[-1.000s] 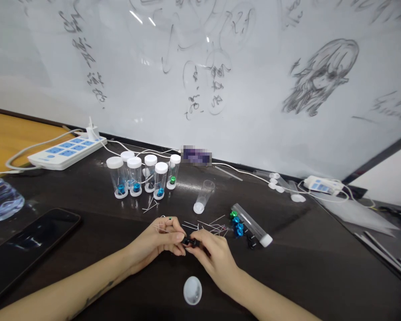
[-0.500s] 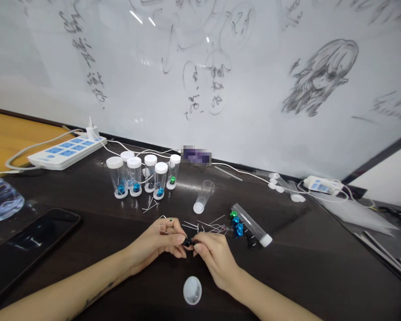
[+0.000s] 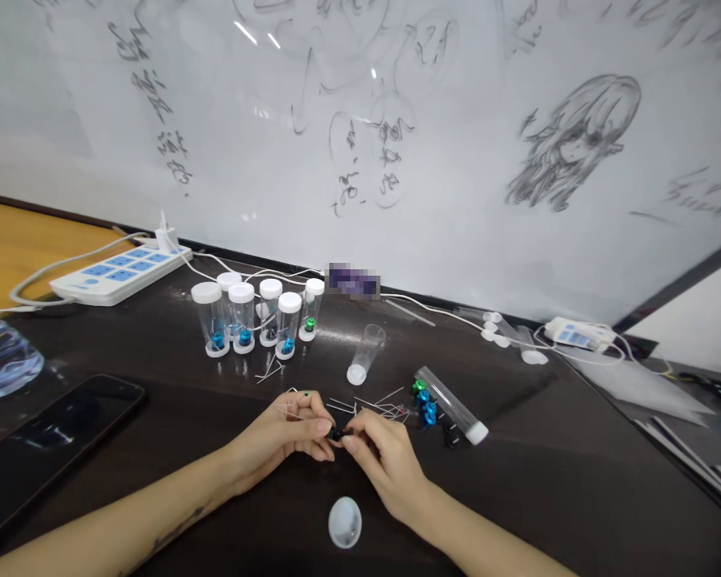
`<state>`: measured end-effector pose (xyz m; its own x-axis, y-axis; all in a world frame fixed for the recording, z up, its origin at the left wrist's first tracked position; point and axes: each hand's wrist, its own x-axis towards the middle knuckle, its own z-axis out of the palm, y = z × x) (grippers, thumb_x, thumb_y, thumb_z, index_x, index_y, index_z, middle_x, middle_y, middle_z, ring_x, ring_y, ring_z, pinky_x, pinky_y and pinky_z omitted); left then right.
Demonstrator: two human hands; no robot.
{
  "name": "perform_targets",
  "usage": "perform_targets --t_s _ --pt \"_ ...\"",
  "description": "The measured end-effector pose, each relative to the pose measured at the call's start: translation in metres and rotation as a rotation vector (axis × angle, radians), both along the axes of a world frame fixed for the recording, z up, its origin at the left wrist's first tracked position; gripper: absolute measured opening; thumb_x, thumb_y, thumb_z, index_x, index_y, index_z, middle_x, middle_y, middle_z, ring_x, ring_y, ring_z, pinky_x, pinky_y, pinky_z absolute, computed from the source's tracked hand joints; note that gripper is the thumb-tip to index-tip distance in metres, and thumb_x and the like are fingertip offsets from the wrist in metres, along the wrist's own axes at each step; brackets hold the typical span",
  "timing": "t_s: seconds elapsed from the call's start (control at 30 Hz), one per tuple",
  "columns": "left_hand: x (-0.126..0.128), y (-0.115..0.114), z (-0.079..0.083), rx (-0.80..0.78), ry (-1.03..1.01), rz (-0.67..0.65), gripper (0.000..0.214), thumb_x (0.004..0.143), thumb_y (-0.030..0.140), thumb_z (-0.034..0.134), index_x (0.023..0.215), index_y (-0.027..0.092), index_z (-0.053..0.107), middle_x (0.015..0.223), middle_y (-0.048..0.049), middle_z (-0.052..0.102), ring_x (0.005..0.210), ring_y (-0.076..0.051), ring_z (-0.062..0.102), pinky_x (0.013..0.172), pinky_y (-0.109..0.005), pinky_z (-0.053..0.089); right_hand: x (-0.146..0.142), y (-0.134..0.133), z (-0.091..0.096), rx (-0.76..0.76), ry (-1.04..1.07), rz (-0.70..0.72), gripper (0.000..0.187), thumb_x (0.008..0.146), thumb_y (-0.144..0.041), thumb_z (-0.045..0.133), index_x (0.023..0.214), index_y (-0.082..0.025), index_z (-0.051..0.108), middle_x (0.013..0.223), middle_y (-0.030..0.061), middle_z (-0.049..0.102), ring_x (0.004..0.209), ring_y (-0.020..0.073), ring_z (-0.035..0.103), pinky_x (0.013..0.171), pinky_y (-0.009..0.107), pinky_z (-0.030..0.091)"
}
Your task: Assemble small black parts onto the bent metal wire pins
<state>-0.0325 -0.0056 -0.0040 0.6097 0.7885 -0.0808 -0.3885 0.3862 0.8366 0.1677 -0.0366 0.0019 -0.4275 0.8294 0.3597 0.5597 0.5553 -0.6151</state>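
In the middle of the table, my left hand [image 3: 293, 433] pinches a small black part [image 3: 336, 433] between thumb and fingers. A thin metal rod [image 3: 292, 411] also sticks out from this hand. My right hand [image 3: 388, 461] has its fingertips closed on the other side of the black part; its exact shape is mostly hidden. Just behind the hands lie several thin bent metal rods [image 3: 380, 407] resembling hex keys. Blue metal pieces [image 3: 428, 413], a green one [image 3: 419, 385] and black pieces [image 3: 450, 434] are to the right. A round translucent white piece [image 3: 344, 522] rests in front.
Several clear tubes with white caps [image 3: 241, 290] stand at the back left. One clear tube [image 3: 453, 407] lies at right, another [image 3: 368, 353] behind the rods. A phone [image 3: 60, 449], water bottle [image 3: 3, 361] and power strip [image 3: 120, 272] occupy the left. A whiteboard [image 3: 445, 240] borders the table.
My right fingers have shifted slightly against the black part. Both hands otherwise keep the same place, and the things on the table stay put.
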Motion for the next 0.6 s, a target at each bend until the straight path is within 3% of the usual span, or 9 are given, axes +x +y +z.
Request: perform_targets --t_s 0.1,0.23,0.37,0.47,0.6 --pt "-0.0001 -0.0002 0.0002 0.010 0.012 -0.009 0.015 0.076 0.019 0.074 0.076 0.012 0.060 0.072 -0.0066 0.073 0.061 -0.013 0.070 0.058 -0.019 0.055 0.0003 0.0004 0.0001 -0.003 -0.022 0.005 0.024 0.097 -0.029 0.044 0.077 -0.019 0.053 0.066 -0.0018 0.052 0.059 0.0130 0.050 0.059 0.026 0.037" --pt "-0.0004 0.0020 -0.0021 -0.007 -0.003 0.026 0.014 0.076 0.020 0.074 0.077 0.013 0.061 0.066 -0.0038 0.070 0.063 -0.014 0.070 0.058 -0.018 0.055 -0.0005 0.0005 -0.0030 0.037 0.033 0.006 0.008 0.094 -0.027 0.052 0.095 -0.019 0.055 0.082 0.0017 0.057 0.061 0.0128 0.051 0.058 0.025 0.040" --pt "-0.0003 0.0032 -0.0025 -0.013 -0.006 0.041 0.015 0.076 0.021 0.074 0.077 0.013 0.062 0.069 -0.0046 0.071 0.063 -0.014 0.070 0.059 -0.018 0.055 -0.0005 0.0007 -0.0050 0.099 0.081 0.024 0.010 0.095 -0.024 0.051 0.103 -0.021 0.054 0.095 0.0055 0.059 0.065 0.0135 0.053 0.060 0.026 0.043" --pt "0.0002 0.0023 -0.0012 -0.007 0.009 0.029 0.016 0.075 0.021 0.075 0.077 0.012 0.062 0.069 -0.0050 0.071 0.062 -0.014 0.070 0.058 -0.018 0.056 0.0003 0.0012 -0.0034 0.045 0.058 0.010 0.008 0.094 -0.028 0.053 0.095 -0.020 0.055 0.082 0.0019 0.059 0.062 0.0134 0.052 0.059 0.026 0.041" --pt "0.0002 0.0021 -0.0015 0.004 0.011 0.006 0.016 0.074 0.021 0.075 0.076 0.013 0.061 0.067 -0.0038 0.071 0.061 -0.014 0.070 0.057 -0.019 0.056 0.0004 0.0016 -0.0019 -0.006 0.006 0.003 0.020 0.096 -0.029 0.049 0.080 -0.019 0.054 0.066 -0.0018 0.053 0.058 0.0130 0.050 0.057 0.025 0.039"
